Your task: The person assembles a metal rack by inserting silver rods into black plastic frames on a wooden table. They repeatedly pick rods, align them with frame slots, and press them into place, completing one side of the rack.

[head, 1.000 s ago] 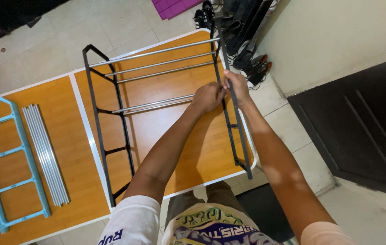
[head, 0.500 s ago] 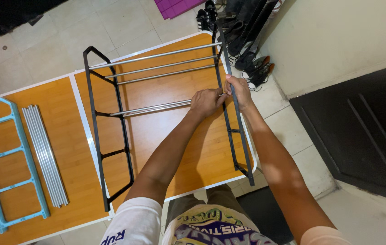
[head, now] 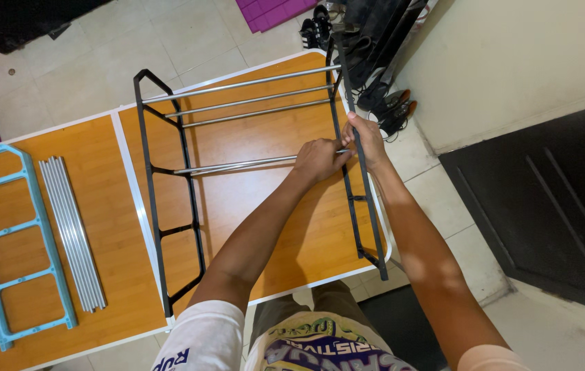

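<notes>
Gripping the black side frame [head: 363,180] near the table's [head: 278,206] right edge, the right hand [head: 368,141] clenched it; the left hand [head: 318,159] pinched a rod [head: 237,165] at its socket. Fitting step, I judged; seating needs a straight push.

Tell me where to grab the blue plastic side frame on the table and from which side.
Take the blue side frame by a long outer rail near its middle, coming straight down from above. It lies flat on the table, and its open cells leave room for fingers; the loose metal tubes crowd its right edge.

White short sleeves w/ dark lettering, bare forearms, printed shirt front.
</notes>
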